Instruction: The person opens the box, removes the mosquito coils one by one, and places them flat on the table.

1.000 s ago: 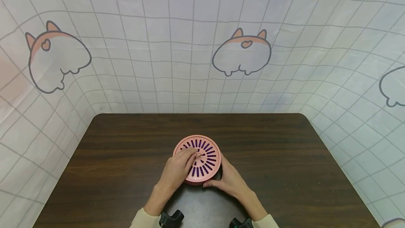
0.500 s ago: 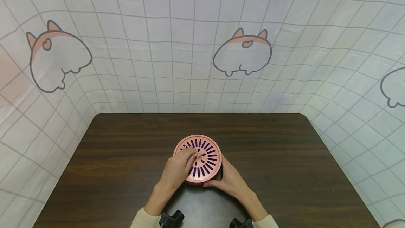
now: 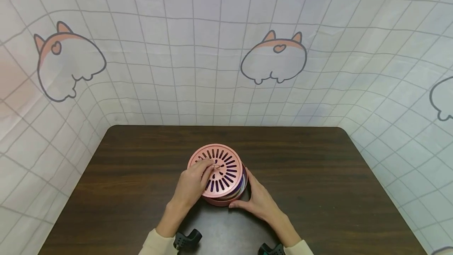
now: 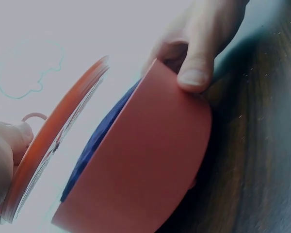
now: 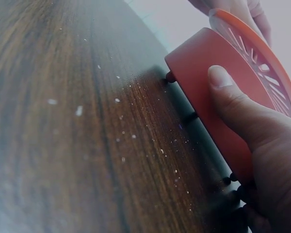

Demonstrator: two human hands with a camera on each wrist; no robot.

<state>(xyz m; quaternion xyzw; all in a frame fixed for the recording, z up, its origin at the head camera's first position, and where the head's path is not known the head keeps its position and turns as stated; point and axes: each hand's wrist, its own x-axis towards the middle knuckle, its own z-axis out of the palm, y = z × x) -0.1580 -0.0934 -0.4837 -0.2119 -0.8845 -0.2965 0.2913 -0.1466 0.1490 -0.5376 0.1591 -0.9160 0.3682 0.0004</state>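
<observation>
A round pink lid (image 3: 234, 186) with radial slots and seed-shaped holes is raised off a round pink box (image 3: 220, 203), shifted toward the far left. My left hand (image 3: 190, 182) pinches the small ring (image 4: 35, 116) at the lid's centre. Between lid and box there is a gap in the left wrist view, where dark blue contents (image 4: 99, 138) rise above the rim; their kind is unclear. My right hand (image 3: 261, 200) grips the box's right side, thumb (image 5: 228, 87) on its outer wall. Small feet (image 5: 170, 76) hold the box off the table.
The dark wood-grain table (image 3: 318, 176) extends around the box on all sides. A white grid-patterned curtain (image 3: 205, 70) with cartoon animal prints hangs behind it and at both sides. Small pale specks (image 5: 79, 110) lie on the wood.
My left hand has lifted the lid off the box and moved it up and slightly left, exposing part of the contents. The right hand keeps its grip on the box, which stays nearly in place.
</observation>
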